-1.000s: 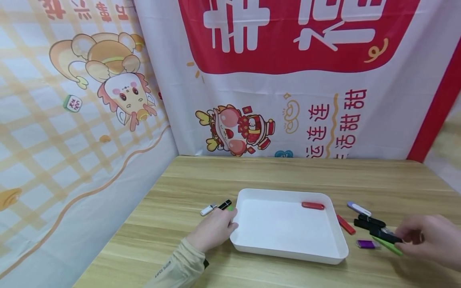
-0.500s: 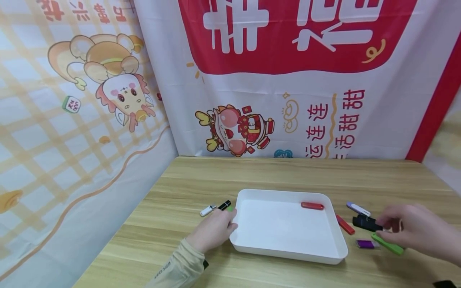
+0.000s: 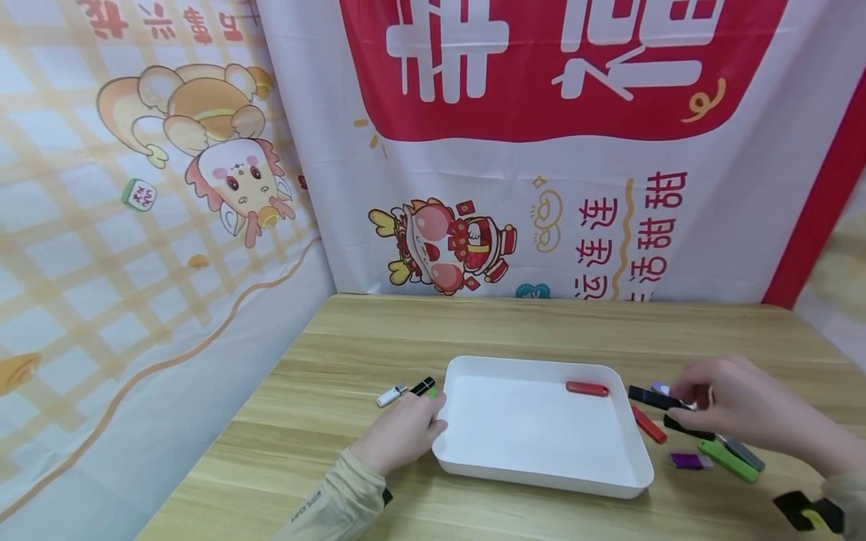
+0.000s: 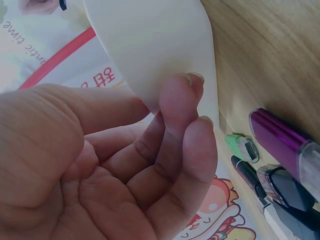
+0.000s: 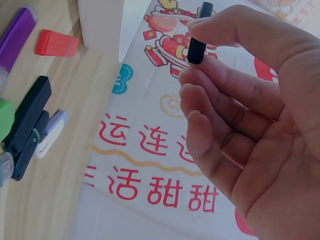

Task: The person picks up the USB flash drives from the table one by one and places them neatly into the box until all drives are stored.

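Note:
My right hand (image 3: 737,402) pinches a black USB flash drive (image 3: 652,398) between thumb and index finger, just above the table beside the tray's right side. In the right wrist view the drive (image 5: 198,50) stands nearly upright between the fingertips, the other fingers loosely bent. My left hand (image 3: 406,427) grips the left rim of a white rectangular tray (image 3: 534,481). In the left wrist view the thumb and fingers (image 4: 177,97) close on the tray wall (image 4: 155,40). Inside the tray, near its far right corner, lies a red flash drive (image 3: 587,388).
Right of the tray lie a red drive (image 3: 649,424), a black one (image 3: 688,428), a purple one (image 3: 686,460), a green one (image 3: 729,460) and a grey one (image 3: 747,454). White (image 3: 390,396) and black (image 3: 422,386) drives lie left, by a partly hidden green one.
My right hand has moved left and away from the pile, now carrying the black flash drive. A grey drive shows beside the green one. My left hand stays on the tray rim.

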`<action>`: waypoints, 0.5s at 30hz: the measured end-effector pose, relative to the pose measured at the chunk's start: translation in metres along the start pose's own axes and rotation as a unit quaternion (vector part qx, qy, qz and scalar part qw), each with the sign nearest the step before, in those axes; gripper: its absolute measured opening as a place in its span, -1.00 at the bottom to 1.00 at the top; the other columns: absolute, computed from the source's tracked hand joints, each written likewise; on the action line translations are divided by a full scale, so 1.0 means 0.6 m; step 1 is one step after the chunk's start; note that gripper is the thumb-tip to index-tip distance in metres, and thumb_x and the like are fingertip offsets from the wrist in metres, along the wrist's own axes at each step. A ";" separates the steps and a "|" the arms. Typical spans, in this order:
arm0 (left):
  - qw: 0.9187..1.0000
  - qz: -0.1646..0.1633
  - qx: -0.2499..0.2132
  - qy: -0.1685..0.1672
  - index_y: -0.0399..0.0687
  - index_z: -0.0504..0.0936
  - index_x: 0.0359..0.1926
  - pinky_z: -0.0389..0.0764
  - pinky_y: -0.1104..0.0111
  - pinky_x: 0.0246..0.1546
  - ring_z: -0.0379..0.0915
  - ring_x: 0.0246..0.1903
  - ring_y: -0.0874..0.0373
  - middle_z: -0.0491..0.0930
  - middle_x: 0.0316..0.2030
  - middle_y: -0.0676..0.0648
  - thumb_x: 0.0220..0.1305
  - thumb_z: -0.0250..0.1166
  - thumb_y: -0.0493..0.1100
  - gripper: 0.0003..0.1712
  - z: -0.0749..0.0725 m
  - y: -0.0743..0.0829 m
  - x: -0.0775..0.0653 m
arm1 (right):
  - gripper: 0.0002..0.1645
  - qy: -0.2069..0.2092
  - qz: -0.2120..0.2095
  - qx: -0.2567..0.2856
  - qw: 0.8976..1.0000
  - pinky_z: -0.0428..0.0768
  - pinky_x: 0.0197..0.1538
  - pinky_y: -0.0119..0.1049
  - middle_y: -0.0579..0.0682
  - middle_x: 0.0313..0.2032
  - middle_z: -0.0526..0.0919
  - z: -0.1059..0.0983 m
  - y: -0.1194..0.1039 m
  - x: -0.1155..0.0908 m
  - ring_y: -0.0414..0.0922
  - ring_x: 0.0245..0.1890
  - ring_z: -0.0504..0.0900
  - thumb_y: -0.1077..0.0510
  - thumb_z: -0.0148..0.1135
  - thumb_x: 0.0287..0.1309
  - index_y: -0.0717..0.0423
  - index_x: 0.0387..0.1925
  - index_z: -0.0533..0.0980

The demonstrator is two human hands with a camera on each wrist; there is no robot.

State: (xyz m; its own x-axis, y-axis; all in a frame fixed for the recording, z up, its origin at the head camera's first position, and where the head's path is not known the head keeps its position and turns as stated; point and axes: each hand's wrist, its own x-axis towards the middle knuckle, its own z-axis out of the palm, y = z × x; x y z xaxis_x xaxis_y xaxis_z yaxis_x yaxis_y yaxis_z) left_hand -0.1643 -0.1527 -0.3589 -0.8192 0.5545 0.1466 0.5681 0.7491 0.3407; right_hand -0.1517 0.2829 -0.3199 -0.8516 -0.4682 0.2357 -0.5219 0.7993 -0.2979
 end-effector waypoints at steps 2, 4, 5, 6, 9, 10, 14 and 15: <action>1.000 -0.002 0.000 0.000 -0.50 0.52 0.10 0.29 0.53 -0.74 0.16 -0.77 0.37 0.32 -0.72 0.12 0.32 0.25 -0.34 -0.62 -0.002 0.001 -0.002 | -0.79 -0.005 0.003 0.005 1.000 0.48 -0.52 -0.42 -0.35 -0.55 0.46 0.000 -0.004 0.010 -0.35 -0.54 0.40 0.08 0.57 -0.10 -0.17 -0.44 0.63; 1.000 -0.003 0.001 0.002 -0.50 0.53 0.08 0.28 0.53 -0.74 0.15 -0.77 0.37 0.32 -0.73 0.11 0.32 0.25 -0.35 -0.64 -0.002 0.001 -0.004 | -0.80 -0.008 0.002 0.007 1.000 0.49 -0.53 -0.42 -0.35 -0.55 0.47 0.002 -0.008 0.020 -0.34 -0.55 0.41 0.05 0.57 -0.10 -0.16 -0.43 0.64; 1.000 -0.004 0.001 0.002 -0.50 0.53 0.08 0.28 0.53 -0.74 0.15 -0.77 0.37 0.32 -0.73 0.11 0.32 0.25 -0.35 -0.64 -0.002 0.000 -0.006 | -0.80 -0.010 -0.001 0.010 1.000 0.48 -0.53 -0.41 -0.34 -0.55 0.47 0.004 -0.010 0.024 -0.34 -0.55 0.41 0.04 0.57 -0.10 -0.15 -0.43 0.65; 1.000 -0.006 0.001 0.001 -0.49 0.53 0.08 0.28 0.53 -0.74 0.15 -0.77 0.37 0.32 -0.72 0.12 0.32 0.25 -0.35 -0.64 -0.002 0.000 -0.006 | -0.80 -0.014 -0.001 0.012 1.000 0.48 -0.53 -0.41 -0.34 -0.55 0.47 0.006 -0.012 0.029 -0.33 -0.56 0.41 0.03 0.56 -0.09 -0.14 -0.42 0.65; 1.000 -0.009 0.000 -0.001 -0.49 0.52 0.11 0.28 0.54 -0.74 0.14 -0.78 0.37 0.31 -0.73 0.12 0.32 0.25 -0.34 -0.62 -0.001 0.000 -0.007 | -0.81 -0.021 -0.003 0.017 1.000 0.47 -0.53 -0.41 -0.33 -0.56 0.46 0.012 -0.018 0.042 -0.33 -0.57 0.41 0.02 0.56 -0.08 -0.15 -0.44 0.65; 1.000 -0.008 0.001 -0.001 -0.49 0.52 0.11 0.28 0.54 -0.74 0.14 -0.78 0.37 0.29 -0.73 0.13 0.32 0.24 -0.34 -0.62 0.000 0.000 -0.006 | -0.82 -0.021 -0.004 0.020 1.000 0.46 -0.53 -0.41 -0.32 -0.56 0.46 0.014 -0.019 0.045 -0.32 -0.57 0.41 0.03 0.56 -0.08 -0.15 -0.44 0.65; 1.000 0.001 0.005 0.003 -0.44 0.57 0.02 0.26 0.54 -0.74 0.12 -0.77 0.37 0.25 -0.74 0.13 0.32 0.23 -0.34 -0.71 0.002 0.001 -0.001 | -0.81 -0.014 -0.007 0.026 1.000 0.47 -0.53 -0.41 -0.29 -0.55 0.46 0.019 -0.023 0.059 -0.29 -0.55 0.41 0.06 0.57 -0.08 -0.13 -0.43 0.66; 1.000 0.001 0.007 0.005 -0.42 0.58 -0.02 0.26 0.54 -0.73 0.13 -0.76 0.37 0.25 -0.74 0.13 0.32 0.24 -0.34 -0.74 0.003 0.000 -0.001 | -0.81 -0.012 -0.010 0.026 1.000 0.47 -0.54 -0.41 -0.29 -0.55 0.46 0.020 -0.024 0.063 -0.29 -0.55 0.41 0.07 0.58 -0.09 -0.12 -0.43 0.66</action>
State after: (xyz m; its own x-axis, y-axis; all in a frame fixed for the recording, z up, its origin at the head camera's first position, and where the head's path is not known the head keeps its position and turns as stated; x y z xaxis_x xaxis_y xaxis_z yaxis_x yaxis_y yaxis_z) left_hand -0.1636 -0.1523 -0.3603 -0.8185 0.5530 0.1558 0.5710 0.7532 0.3265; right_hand -0.1772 0.2490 -0.3179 -0.8417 -0.4932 0.2198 -0.5400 0.7694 -0.3411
